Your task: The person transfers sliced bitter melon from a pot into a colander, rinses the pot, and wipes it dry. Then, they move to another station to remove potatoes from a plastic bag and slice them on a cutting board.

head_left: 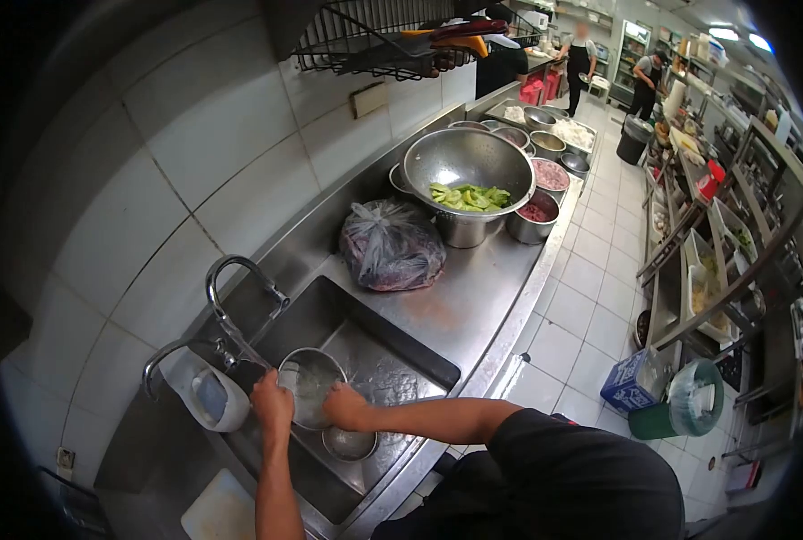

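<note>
Over the sink (329,493), a round metal bowl (312,376) is tilted beneath the curved faucet (226,315). My left hand (273,402) is closed at the bowl's left rim. On the opposite side, my right hand (345,407) has its fingers curled on the rim. A smaller metal bowl (349,445) sits in the sink just below my right hand. Left of my left hand, a white plastic container (228,412) with a bluish item inside stands by the tap.
Behind the sink are a tied plastic bag (392,247) with dark contents and a large steel bowl (437,166) of green slices. Several filled pots line the counter. A wire rack (356,40) hangs above; a green bin (680,409) stands right. Two people (580,67) stand far back.
</note>
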